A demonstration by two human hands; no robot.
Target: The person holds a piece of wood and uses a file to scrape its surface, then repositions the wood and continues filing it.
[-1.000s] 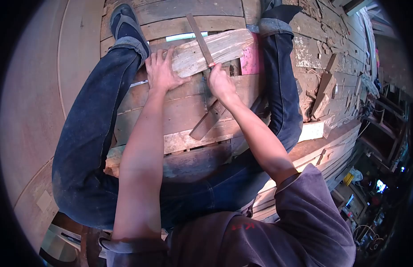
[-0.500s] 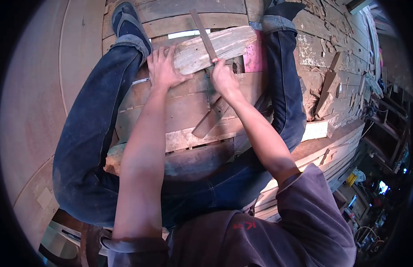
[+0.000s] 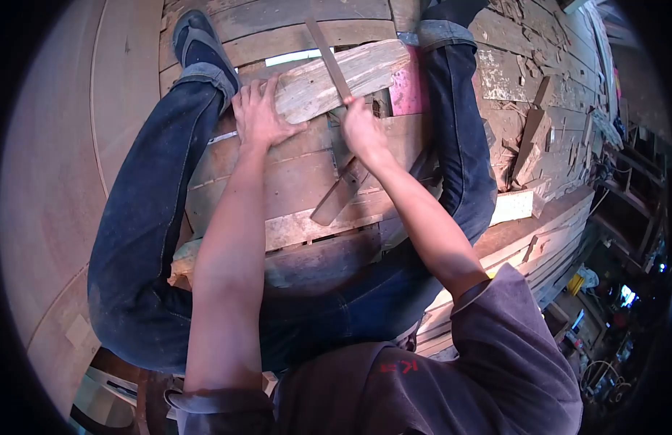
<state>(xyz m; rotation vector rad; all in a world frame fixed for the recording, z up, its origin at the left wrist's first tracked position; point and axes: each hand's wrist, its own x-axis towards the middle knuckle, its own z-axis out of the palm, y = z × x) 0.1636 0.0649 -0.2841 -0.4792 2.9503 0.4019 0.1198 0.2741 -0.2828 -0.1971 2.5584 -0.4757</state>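
A rough, pale wood piece (image 3: 350, 76) lies slantwise on the plank floor between my legs. My left hand (image 3: 262, 117) rests at its left end, fingers spread against the edge. My right hand (image 3: 361, 125) is closed round the near end of a long flat tool (image 3: 327, 59), which lies across the wood and points up and left; its exact kind is unclear. Below my right hand a flat brown strip (image 3: 330, 204) lies on the planks. A pink sheet (image 3: 406, 87) shows beside the right end of the wood.
My jean-clad legs (image 3: 155, 174) frame the work on both sides. Wood scraps (image 3: 532, 130) litter the planks at the right. Stacked boards (image 3: 539, 235) lie at the lower right, with clutter and cables beyond. A large smooth panel (image 3: 53, 159) fills the left side.
The whole view has shifted slightly, so the wood and both hands appear a little farther left. My hands keep the same hold, with the tool still across the wood.
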